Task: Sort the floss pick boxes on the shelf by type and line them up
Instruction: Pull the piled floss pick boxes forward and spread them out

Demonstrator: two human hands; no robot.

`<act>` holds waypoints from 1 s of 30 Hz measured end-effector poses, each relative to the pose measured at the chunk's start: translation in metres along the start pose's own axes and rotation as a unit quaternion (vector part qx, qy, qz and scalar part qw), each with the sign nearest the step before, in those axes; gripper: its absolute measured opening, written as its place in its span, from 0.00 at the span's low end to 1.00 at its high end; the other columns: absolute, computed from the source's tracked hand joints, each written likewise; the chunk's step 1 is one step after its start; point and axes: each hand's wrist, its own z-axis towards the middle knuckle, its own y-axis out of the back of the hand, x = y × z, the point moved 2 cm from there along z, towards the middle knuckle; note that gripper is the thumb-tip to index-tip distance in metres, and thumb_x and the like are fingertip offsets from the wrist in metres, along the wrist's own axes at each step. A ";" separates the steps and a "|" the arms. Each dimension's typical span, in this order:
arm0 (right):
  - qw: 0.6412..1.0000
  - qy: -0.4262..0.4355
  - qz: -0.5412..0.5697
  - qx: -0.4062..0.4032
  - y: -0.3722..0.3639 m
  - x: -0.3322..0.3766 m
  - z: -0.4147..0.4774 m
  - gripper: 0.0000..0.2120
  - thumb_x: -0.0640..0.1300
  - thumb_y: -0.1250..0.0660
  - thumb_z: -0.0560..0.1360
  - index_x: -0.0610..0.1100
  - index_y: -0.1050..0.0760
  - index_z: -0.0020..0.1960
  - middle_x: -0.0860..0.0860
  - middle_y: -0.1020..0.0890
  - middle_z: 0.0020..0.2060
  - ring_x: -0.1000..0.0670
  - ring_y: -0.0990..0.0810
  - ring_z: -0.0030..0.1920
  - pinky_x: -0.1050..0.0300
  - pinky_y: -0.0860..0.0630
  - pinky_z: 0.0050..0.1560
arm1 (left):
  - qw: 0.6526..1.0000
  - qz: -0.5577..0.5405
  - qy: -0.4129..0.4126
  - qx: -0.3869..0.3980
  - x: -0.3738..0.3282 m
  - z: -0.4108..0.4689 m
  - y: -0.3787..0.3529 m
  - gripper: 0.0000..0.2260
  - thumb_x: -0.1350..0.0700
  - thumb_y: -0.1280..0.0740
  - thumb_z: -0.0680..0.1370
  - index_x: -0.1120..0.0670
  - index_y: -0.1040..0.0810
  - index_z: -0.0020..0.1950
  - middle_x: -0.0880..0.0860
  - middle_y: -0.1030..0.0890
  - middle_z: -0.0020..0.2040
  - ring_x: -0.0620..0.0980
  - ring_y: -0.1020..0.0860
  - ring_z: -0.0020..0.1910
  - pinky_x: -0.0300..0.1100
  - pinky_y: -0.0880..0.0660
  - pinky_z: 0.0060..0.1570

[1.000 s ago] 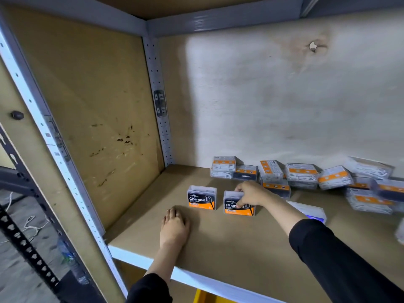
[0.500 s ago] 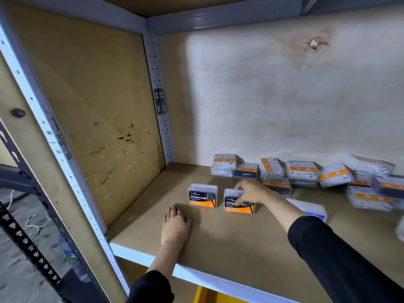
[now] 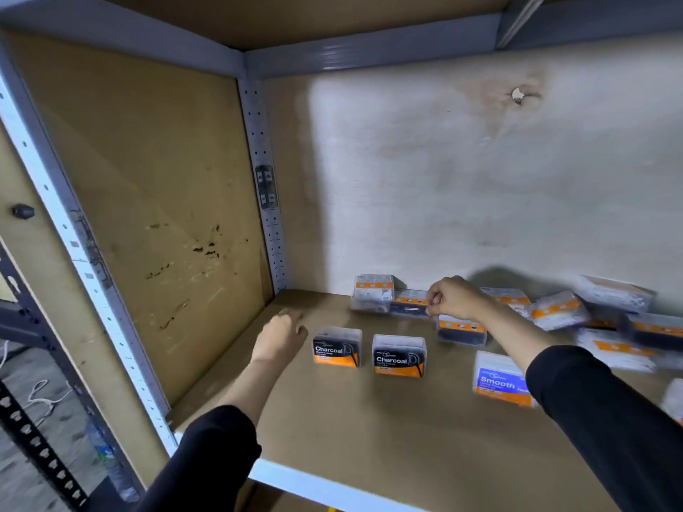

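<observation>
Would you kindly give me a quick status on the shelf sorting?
Right hand pinching a dark box by the back wall. Left hand empty, beside two upright Charcoal boxes. Loose pile unsorted at right.

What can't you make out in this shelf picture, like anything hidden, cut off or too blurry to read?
Head view only:
- Loose boxes at right: motion blur, so the labels cannot be read and the types stay unclear.
- Smooth box: its right end is hidden behind the right sleeve.
- Box at the right hand: the fingers cover it, so the grip is unclear.
- Box at the right edge: cut off by the frame.
</observation>
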 end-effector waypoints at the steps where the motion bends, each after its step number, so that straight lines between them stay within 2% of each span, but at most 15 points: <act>1: 1.000 -0.004 -0.006 -0.003 0.005 -0.004 0.002 0.17 0.43 0.31 0.72 0.39 0.23 0.58 0.43 0.20 0.57 0.44 0.23 0.58 0.58 0.28 0.57 | 1.000 0.000 -0.024 -0.002 -0.008 0.009 0.007 0.16 0.60 0.41 0.76 0.59 0.26 0.63 0.58 0.26 0.65 0.60 0.26 0.61 0.47 0.29 0.58; 5: 0.999 -0.029 -0.026 -0.014 0.015 -0.021 0.009 0.16 0.42 0.32 0.72 0.37 0.23 0.58 0.41 0.21 0.57 0.42 0.24 0.58 0.56 0.28 0.56 | 0.995 0.012 -0.097 0.016 -0.042 0.042 0.018 0.18 0.61 0.38 0.75 0.57 0.26 0.65 0.57 0.24 0.65 0.57 0.26 0.64 0.46 0.29 0.63; 8: 0.998 -0.049 -0.031 -0.013 0.015 -0.035 0.017 0.16 0.39 0.33 0.71 0.33 0.24 0.56 0.38 0.20 0.56 0.40 0.23 0.57 0.51 0.27 0.57 | 0.990 0.041 -0.125 0.040 -0.064 0.063 0.009 0.20 0.61 0.38 0.75 0.55 0.29 0.68 0.54 0.27 0.69 0.56 0.28 0.66 0.47 0.30 0.66; 12: 0.998 -0.065 -0.025 -0.008 0.012 -0.053 0.031 0.17 0.41 0.32 0.72 0.36 0.24 0.59 0.41 0.22 0.58 0.43 0.23 0.57 0.55 0.27 0.55 | 0.984 0.073 -0.153 0.055 -0.086 0.087 -0.015 0.20 0.60 0.39 0.76 0.53 0.30 0.68 0.52 0.30 0.70 0.54 0.29 0.67 0.47 0.31 0.65; 17: 0.997 -0.069 -0.028 -0.009 0.007 -0.063 0.052 0.19 0.45 0.32 0.73 0.37 0.26 0.61 0.42 0.22 0.59 0.44 0.23 0.58 0.55 0.27 0.56 | 0.975 0.103 -0.178 0.082 -0.101 0.121 -0.043 0.23 0.59 0.36 0.76 0.53 0.34 0.71 0.52 0.32 0.71 0.53 0.31 0.68 0.46 0.31 0.64; 20: 0.997 -0.061 -0.046 -0.003 -0.002 -0.062 0.062 0.21 0.48 0.34 0.74 0.33 0.25 0.59 0.39 0.22 0.58 0.41 0.23 0.57 0.50 0.27 0.57 | 0.969 0.122 -0.199 0.083 -0.109 0.139 -0.055 0.27 0.56 0.33 0.75 0.54 0.37 0.72 0.52 0.35 0.72 0.53 0.32 0.69 0.44 0.32 0.65; 24: 0.994 -0.055 -0.090 0.012 -0.016 -0.060 0.071 0.30 0.59 0.34 0.71 0.34 0.28 0.58 0.41 0.26 0.58 0.45 0.26 0.53 0.53 0.30 0.49 | 0.958 0.146 -0.223 0.105 -0.110 0.151 -0.069 0.34 0.53 0.28 0.71 0.55 0.39 0.73 0.52 0.38 0.74 0.51 0.37 0.72 0.43 0.36 0.68; 27: 0.989 -0.046 -0.141 0.003 -0.022 -0.057 0.069 0.38 0.63 0.30 0.65 0.37 0.32 0.64 0.43 0.29 0.60 0.45 0.29 0.59 0.52 0.29 0.55 | 0.953 0.164 -0.229 0.115 -0.108 0.153 -0.080 0.30 0.53 0.28 0.71 0.56 0.35 0.70 0.53 0.34 0.71 0.53 0.33 0.69 0.44 0.32 0.64; 30: 0.982 -0.041 -0.184 0.002 -0.026 -0.053 0.064 0.37 0.58 0.28 0.66 0.38 0.34 0.66 0.44 0.30 0.61 0.44 0.28 0.60 0.52 0.28 0.58 | 0.946 0.200 -0.237 0.094 -0.109 0.153 -0.085 0.22 0.56 0.33 0.75 0.57 0.34 0.67 0.55 0.31 0.67 0.54 0.30 0.65 0.45 0.29 0.58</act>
